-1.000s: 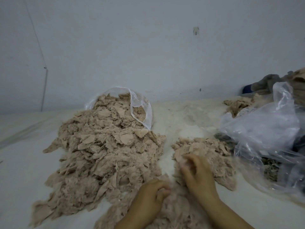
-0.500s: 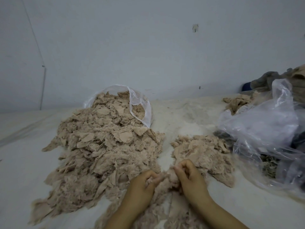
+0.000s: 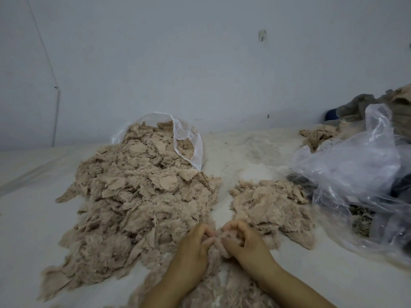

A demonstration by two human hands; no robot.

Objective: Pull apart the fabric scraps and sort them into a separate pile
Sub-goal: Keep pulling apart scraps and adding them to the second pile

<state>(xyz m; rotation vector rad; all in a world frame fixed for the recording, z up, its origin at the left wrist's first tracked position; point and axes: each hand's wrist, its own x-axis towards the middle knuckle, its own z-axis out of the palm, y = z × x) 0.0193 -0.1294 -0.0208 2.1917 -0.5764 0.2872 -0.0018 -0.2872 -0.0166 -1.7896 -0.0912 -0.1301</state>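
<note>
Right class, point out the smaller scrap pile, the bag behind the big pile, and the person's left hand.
smaller scrap pile (image 3: 270, 204): head view, middle of the heap.
clear bag (image 3: 189, 143): head view, its upright front rim.
left hand (image 3: 193, 247): head view, back of the hand.

No text, label, brand, number or sign can be read anywhere in the view. No print is carried by the clear plastic bags, and the wall bears only marks that are not writing.
</note>
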